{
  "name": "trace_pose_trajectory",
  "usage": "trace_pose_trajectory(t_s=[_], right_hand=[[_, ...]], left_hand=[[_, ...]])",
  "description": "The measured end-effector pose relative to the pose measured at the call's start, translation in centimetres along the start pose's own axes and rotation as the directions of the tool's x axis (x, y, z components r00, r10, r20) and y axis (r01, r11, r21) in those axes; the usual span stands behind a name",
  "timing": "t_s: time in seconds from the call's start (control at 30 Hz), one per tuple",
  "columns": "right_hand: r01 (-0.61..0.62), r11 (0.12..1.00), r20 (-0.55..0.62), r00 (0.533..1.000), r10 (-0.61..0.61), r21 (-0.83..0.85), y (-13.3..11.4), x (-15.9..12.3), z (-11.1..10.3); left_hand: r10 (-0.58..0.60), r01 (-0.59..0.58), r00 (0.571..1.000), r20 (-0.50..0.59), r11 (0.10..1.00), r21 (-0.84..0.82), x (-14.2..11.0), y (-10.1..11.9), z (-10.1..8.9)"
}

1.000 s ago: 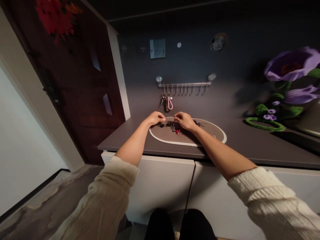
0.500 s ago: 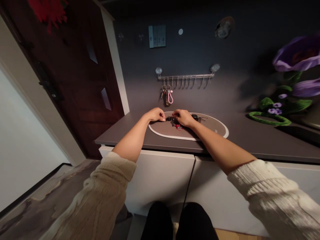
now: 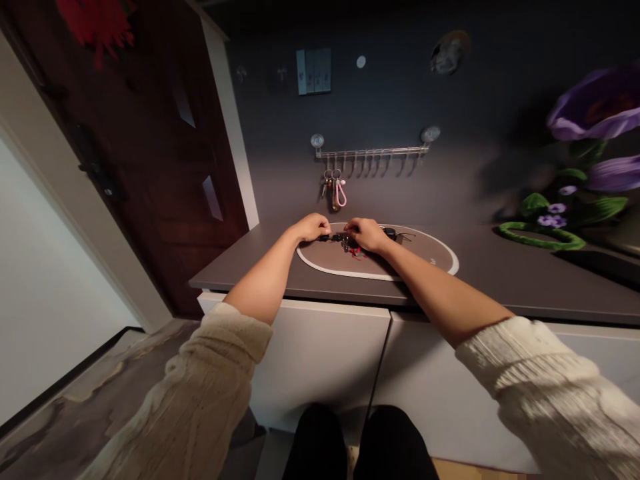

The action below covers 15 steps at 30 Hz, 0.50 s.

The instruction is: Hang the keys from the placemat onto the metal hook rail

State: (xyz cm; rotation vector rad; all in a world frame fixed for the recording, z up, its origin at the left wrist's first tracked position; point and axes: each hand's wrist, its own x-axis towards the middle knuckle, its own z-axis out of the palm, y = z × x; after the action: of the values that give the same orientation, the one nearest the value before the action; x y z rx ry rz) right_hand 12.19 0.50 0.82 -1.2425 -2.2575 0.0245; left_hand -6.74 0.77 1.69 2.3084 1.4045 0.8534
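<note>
On an oval brown mat [image 3: 345, 267] with a white rim lies a bunch of keys [image 3: 346, 244] with a dark strap-like piece [image 3: 326, 238] trailing to the left. My left hand [image 3: 313, 228] is closed, its fingertips pressed together right above the dark piece; whether they grip it is hard to see. My right hand [image 3: 367, 235] has its fingers curled in a pinch at the keys and partly hides them. Below these fingers lies a small red item [image 3: 357, 253]. To the right of this hand is a black object [image 3: 389, 233] with thin dark parts.
A clear hook rail [image 3: 373, 153] on the wall carries hanging keys with a pink loop [image 3: 341, 193]. Purple artificial flowers [image 3: 595, 113] and a green ring [image 3: 543, 237] stand on the right of the grey counter [image 3: 240, 260]. A dark red door [image 3: 165, 167] is at left.
My left hand has lifted slightly and moved a little left, and more of the dark strap-like piece shows under its fingertips. My right hand stays nearly still.
</note>
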Motion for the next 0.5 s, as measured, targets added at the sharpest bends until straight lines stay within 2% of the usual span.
trace_pose_trajectory(t_s=[0.4, 0.5], right_hand=[[0.020, 0.999, -0.007, 1.000, -0.020, 0.027, 0.0, -0.1, -0.1], [0.012, 0.998, -0.026, 1.000, -0.011, 0.061, -0.1, -0.1, -0.1]], left_hand=[[-0.118, 0.102, 0.992, -0.045, 0.959, -0.264, -0.8, 2.0, -0.1], [-0.124, 0.089, 0.989, -0.084, 0.938, -0.334, -0.8, 2.2, -0.1]])
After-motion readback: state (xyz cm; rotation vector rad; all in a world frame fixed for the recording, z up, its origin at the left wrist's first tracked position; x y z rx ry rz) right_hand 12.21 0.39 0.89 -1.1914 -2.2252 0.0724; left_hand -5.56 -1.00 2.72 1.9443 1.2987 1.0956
